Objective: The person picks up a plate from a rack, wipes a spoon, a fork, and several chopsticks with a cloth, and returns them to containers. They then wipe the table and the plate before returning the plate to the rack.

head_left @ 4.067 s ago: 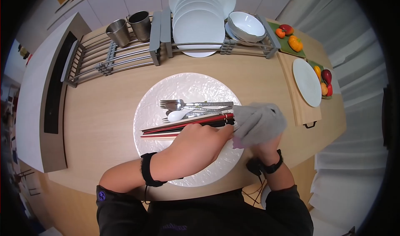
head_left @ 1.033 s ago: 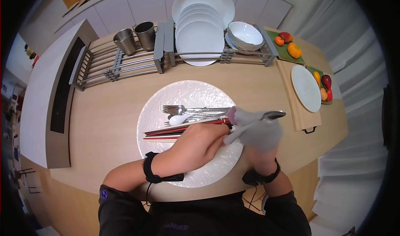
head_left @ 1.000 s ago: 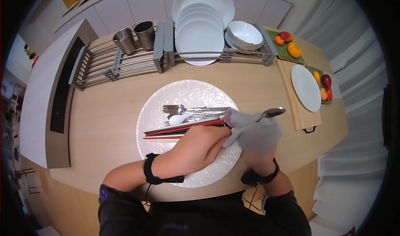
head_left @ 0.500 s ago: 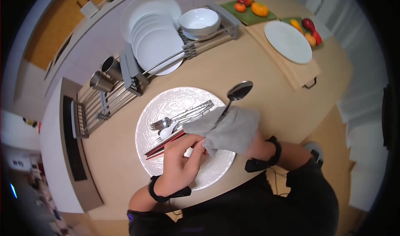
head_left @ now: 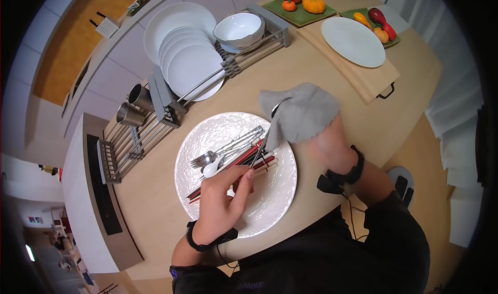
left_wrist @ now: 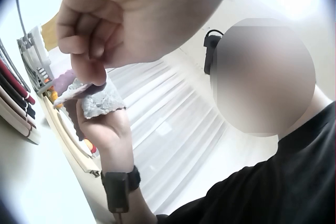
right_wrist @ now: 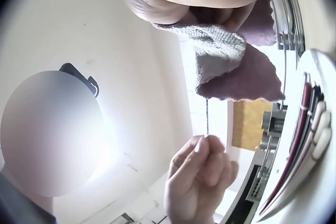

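Note:
My left hand [head_left: 223, 198] pinches the handle end of a metal spoon [right_wrist: 207, 118] between thumb and fingertips. A grey cloth [head_left: 306, 112] with a purplish underside is in my right hand [head_left: 332, 143], wrapped about the spoon's bowl end, so only a shiny edge of the bowl shows. Both hands work above a large white textured plate [head_left: 277, 200]. On it lie chopsticks [head_left: 239, 159] in red, black and pale colours. Metal forks and spoons [head_left: 205, 159] and a white spoon [head_left: 210, 169] rest beside them, partly hidden by the left hand.
Behind the plate stands a metal dish rack [head_left: 166, 99] with white plates [head_left: 189, 68], bowls [head_left: 238, 30] and two metal cups [head_left: 129, 115]. At the right, an oval white dish [head_left: 353, 42] sits on a wooden board [head_left: 358, 81], near green trays [head_left: 301, 16] of vegetables.
The head view has turned and tilted. The spoon's bowl, which stuck out bare beyond the cloth, is now mostly covered by it. The right hand with the cloth has moved farther from the left hand.

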`<state>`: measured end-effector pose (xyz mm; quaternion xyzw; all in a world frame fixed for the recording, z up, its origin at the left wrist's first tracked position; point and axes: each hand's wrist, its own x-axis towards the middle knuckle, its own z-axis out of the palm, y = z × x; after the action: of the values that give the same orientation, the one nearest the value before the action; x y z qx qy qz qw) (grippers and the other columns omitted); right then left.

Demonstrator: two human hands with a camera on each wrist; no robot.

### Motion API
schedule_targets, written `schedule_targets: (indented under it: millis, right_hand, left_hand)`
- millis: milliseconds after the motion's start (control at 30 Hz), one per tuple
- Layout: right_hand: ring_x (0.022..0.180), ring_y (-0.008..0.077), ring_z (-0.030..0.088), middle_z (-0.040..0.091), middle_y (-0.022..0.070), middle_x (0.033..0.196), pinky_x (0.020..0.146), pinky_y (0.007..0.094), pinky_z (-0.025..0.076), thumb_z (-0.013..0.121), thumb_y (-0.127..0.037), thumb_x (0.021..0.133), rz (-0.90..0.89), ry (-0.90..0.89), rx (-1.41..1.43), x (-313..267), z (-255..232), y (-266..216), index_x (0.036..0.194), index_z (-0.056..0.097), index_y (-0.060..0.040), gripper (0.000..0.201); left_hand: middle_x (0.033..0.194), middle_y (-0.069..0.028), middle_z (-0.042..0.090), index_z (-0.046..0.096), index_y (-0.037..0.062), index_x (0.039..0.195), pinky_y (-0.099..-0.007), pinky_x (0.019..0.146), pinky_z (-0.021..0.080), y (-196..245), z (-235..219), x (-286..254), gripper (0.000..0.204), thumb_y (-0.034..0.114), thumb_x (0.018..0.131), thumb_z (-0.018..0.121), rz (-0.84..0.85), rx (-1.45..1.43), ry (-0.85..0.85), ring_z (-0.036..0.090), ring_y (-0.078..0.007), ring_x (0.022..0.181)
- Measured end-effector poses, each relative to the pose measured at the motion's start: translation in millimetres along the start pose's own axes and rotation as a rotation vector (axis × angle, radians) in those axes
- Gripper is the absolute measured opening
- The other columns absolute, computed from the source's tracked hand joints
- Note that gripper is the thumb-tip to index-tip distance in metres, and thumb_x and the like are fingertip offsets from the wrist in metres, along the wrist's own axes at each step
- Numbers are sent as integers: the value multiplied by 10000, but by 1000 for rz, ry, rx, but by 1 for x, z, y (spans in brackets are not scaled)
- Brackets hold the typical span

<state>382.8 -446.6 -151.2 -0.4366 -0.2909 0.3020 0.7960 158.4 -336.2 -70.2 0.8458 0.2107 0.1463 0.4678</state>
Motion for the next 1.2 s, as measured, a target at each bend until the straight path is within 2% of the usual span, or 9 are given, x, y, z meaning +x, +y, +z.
schedule_targets:
  millis: [67, 267, 367, 567, 767, 900, 1033, 1133, 1200]
  right_hand:
    - [1095, 146, 640, 641, 68, 1231, 925, 325, 546, 612, -131, 1016, -63, -71, -197, 5, -4, -7, 1263, 569, -26, 272]
    - [982, 130, 663, 686, 49, 1085, 847, 308, 561, 668, 11, 925, -66, 79, 81, -7, 13, 10, 1158, 621, -15, 238]
    - [1122, 188, 658, 655, 112, 1242, 936, 365, 578, 628, -103, 995, -17, -200, 227, 0, -23, 21, 1312, 558, -2, 340]
    - [996, 143, 668, 692, 62, 1109, 880, 329, 561, 717, -34, 883, -286, -38, -379, -3, -1, -1, 1158, 624, 0, 293]
    - [1045, 156, 658, 676, 67, 1179, 906, 329, 557, 739, -69, 898, 74, -94, 137, -1, 10, -6, 1240, 593, -8, 376]
    - [1108, 162, 647, 657, 74, 1234, 940, 335, 552, 687, -74, 950, 75, -243, 5, -20, 12, 3, 1301, 561, -21, 376]
    - [1149, 173, 639, 640, 86, 1264, 976, 347, 543, 613, -107, 1007, 65, -189, 103, -24, 10, 2, 1303, 557, -26, 312]
    - [1159, 182, 636, 631, 88, 1274, 985, 350, 539, 596, -132, 1022, 132, -143, 238, -9, -3, -2, 1297, 558, -28, 296]
    - [1156, 184, 636, 629, 87, 1273, 982, 348, 540, 595, -138, 1022, 174, -106, 324, -5, -4, 0, 1293, 559, -30, 294]
  left_hand:
    - [692, -87, 680, 709, -58, 936, -267, 586, 496, -2, -2, 0, 156, 48, 995, 611, 29, -47, -1, 636, -135, 614]
    - [703, -84, 674, 699, -73, 943, -266, 584, 494, -8, -1, -2, 168, 44, 1005, 597, 43, -144, -1, 629, -127, 636]
    - [708, -78, 663, 691, -81, 949, -271, 620, 505, -3, -4, -1, 191, 54, 1023, 579, 27, -113, -23, 627, -128, 647]
    - [692, -92, 652, 689, -60, 955, -282, 568, 500, 3, -13, -2, 162, 54, 1012, 589, 51, -47, -23, 618, -149, 605]
    - [666, -90, 634, 670, -47, 906, -284, 579, 468, -9, -12, 4, 187, 81, 1017, 592, 26, -97, -14, 601, -153, 581]
    - [646, -136, 592, 659, -32, 901, -339, 527, 446, -9, -7, 5, 175, 93, 1008, 602, 82, -71, -61, 582, -239, 528]
    - [634, -141, 566, 655, -33, 891, -357, 524, 442, -6, -5, 4, 168, 89, 999, 611, 160, 0, -67, 579, -284, 536]
    - [673, -99, 614, 690, -25, 915, -311, 550, 456, -9, -5, 3, 121, 69, 977, 644, 161, 55, -71, 583, -200, 552]
    - [671, -109, 613, 683, -20, 902, -333, 541, 458, -7, -2, 0, 112, 59, 971, 641, 234, 133, -22, 593, -232, 555]
